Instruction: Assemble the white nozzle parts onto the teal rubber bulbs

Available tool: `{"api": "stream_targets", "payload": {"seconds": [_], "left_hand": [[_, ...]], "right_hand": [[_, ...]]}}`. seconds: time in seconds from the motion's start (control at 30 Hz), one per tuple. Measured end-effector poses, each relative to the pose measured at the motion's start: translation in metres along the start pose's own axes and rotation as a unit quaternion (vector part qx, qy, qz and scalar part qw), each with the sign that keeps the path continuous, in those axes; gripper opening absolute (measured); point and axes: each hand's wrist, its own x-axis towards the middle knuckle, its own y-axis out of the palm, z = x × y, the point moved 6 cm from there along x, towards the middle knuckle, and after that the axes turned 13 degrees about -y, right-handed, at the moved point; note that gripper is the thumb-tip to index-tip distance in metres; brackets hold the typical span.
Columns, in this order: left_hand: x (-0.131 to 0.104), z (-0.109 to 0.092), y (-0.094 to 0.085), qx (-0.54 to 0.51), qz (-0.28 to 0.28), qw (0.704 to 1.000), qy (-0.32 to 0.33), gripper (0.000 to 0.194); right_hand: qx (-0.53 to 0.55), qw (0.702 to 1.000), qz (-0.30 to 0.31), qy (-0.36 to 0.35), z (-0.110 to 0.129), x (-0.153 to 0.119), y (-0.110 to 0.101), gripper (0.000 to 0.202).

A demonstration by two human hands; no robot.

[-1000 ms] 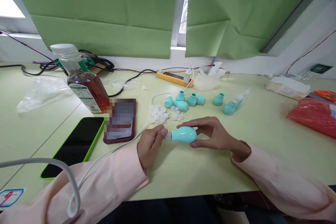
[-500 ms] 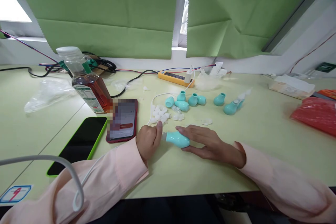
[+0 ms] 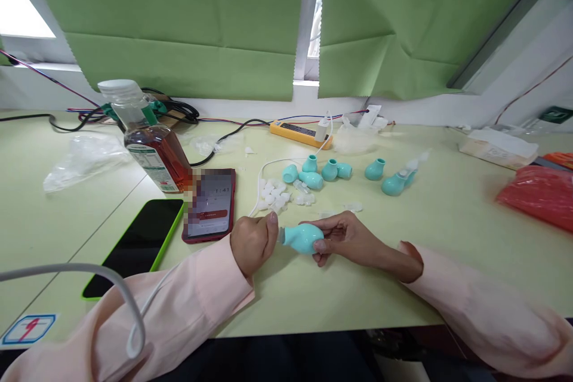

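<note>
A glossy teal squeeze bulb [image 3: 305,238] lies sideways between my two hands, low over the table. My left hand [image 3: 254,243] is closed in a fist at its narrow end, thumb on top, around a translucent nozzle [image 3: 281,236] that mostly hides inside the fist. On the rounded end, the thumb and fingers of my right hand [image 3: 342,240] pinch the bulb. Just beyond are a pile of small whitish plastic pieces [image 3: 271,192] and several clear nozzle parts [image 3: 303,194]. More teal bulbs [image 3: 329,170] stand or lie behind them, and one bulb [image 3: 393,184] to the right has a clear tip attached.
A tilted-looking bottle of amber liquid [image 3: 159,158] stands at left, near a red-cased phone [image 3: 209,206] and a green-edged phone [image 3: 134,245]. A yellow power strip [image 3: 299,135] with a white charger cable lies at the back. Red plastic packaging [image 3: 537,194] sits at right.
My right hand's fingers have curled from stretched along the bulb to a pinch around its rounded end. The bulb appears slightly turned. My left hand stays in nearly the same place.
</note>
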Motion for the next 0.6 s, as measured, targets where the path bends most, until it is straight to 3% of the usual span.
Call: {"api": "stream_targets", "payload": {"seconds": [0.23, 0.47, 0.6], "left_hand": [[-0.001, -0.008, -0.004, 0.018, 0.001, 0.999, 0.044, 0.036], [0.001, -0.007, -0.004, 0.006, 0.013, 0.999, 0.045, 0.035], [0.002, -0.004, -0.002, -0.047, 0.052, 0.997, 0.025, 0.033]], "right_hand": [[0.123, 0.988, 0.033, 0.087, -0.004, -0.001, 0.006, 0.027], [0.222, 0.961, 0.029, 0.162, -0.018, -0.006, 0.018, 0.042], [0.263, 0.939, 0.036, 0.221, -0.032, -0.01, 0.021, 0.046]]}}
